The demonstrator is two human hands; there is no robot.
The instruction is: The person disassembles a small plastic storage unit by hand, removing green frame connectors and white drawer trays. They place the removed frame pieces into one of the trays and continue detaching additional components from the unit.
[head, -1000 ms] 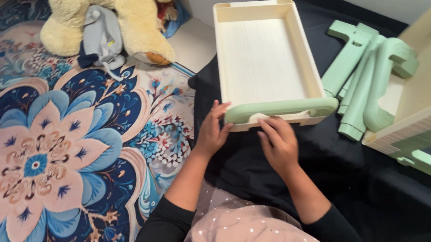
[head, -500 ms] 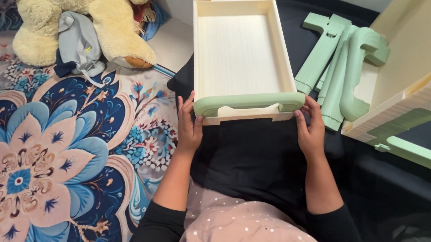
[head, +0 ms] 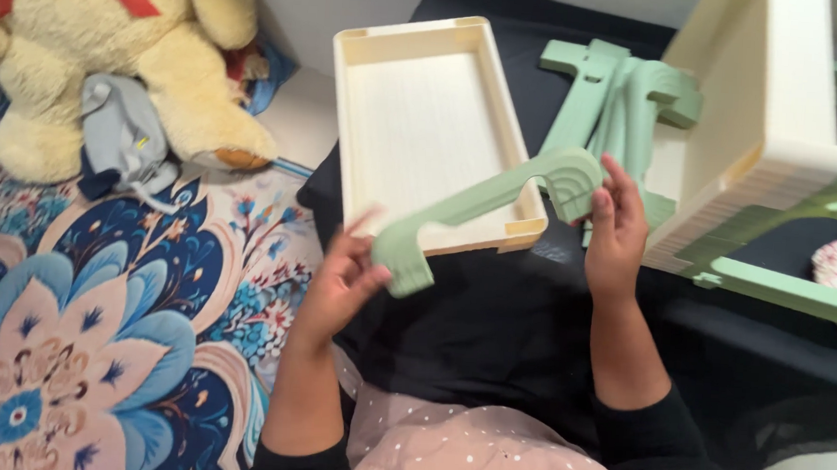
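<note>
A curved pale green plastic bar (head: 483,208) is lifted off the front of a cream rectangular drawer tray (head: 425,129) that lies on a black cloth (head: 491,317). My left hand (head: 338,279) grips the bar's lower left end. My right hand (head: 615,228) holds its upper right end. The bar hangs tilted above the tray's near edge, apart from it.
More pale green plastic pieces (head: 611,102) lie on the cloth beyond my right hand. A cream and green furniture frame (head: 772,160) stands at the right. A yellow plush bear (head: 110,52) with a grey cloth sits at the left on a flowered blue rug (head: 94,322).
The green bar sat on the tray's front edge before; both hands have now pulled it off and tilted it upward. The camera has shifted right.
</note>
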